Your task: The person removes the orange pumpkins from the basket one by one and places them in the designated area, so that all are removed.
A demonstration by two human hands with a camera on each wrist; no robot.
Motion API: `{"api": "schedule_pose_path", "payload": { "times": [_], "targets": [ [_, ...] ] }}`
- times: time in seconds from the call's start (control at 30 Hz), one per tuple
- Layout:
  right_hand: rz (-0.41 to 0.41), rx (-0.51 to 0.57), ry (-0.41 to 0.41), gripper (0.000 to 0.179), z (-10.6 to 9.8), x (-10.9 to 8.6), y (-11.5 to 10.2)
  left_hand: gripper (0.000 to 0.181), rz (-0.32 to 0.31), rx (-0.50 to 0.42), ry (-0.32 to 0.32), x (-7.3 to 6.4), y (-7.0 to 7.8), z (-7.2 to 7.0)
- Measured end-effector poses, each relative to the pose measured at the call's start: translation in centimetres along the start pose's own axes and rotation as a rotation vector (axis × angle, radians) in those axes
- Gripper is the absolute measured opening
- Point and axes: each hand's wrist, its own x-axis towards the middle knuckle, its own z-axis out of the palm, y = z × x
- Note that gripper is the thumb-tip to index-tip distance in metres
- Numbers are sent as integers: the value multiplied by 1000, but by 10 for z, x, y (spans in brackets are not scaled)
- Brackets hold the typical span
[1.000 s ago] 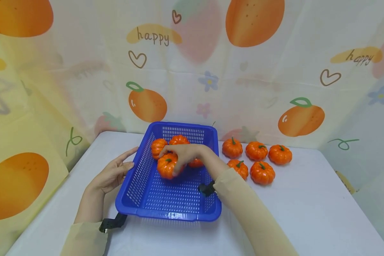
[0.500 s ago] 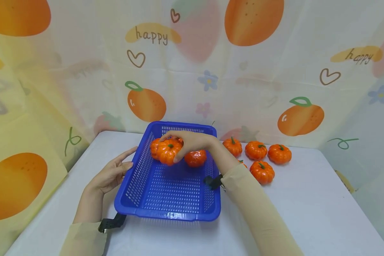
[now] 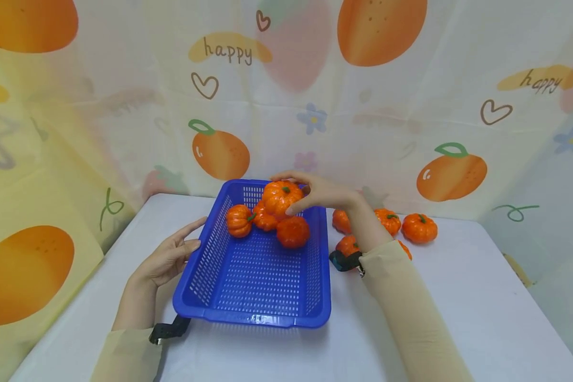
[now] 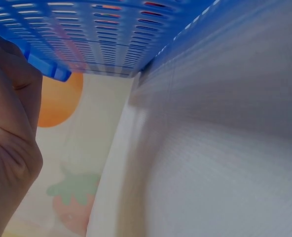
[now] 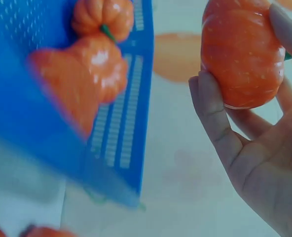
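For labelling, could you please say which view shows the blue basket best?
The head view: almost the whole blue basket shows. The left wrist view catches one slotted part; the right wrist view, a partly blurred portion.

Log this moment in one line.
right hand: holds pumpkin above basket | left hand: touches basket's left rim | basket: three pumpkins inside | table: more pumpkins, right of basket

Pumpkin (image 3: 281, 199) raised and shifted right
The right hand (image 3: 326, 192) now grips it higher, near the basket's (image 3: 258, 278) far right corner
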Motion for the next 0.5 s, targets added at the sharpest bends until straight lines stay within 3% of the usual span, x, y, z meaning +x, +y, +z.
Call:
{"api": "schedule_pose_path", "payload": {
  "times": [0.27, 0.5],
  "targets": [
    [84, 87, 150, 73, -29, -41, 28, 62, 0, 15, -1, 1, 0, 0],
    [163, 12, 264, 71, -51, -82, 48, 62, -6, 9, 11, 0, 0, 0]
  ]
}}
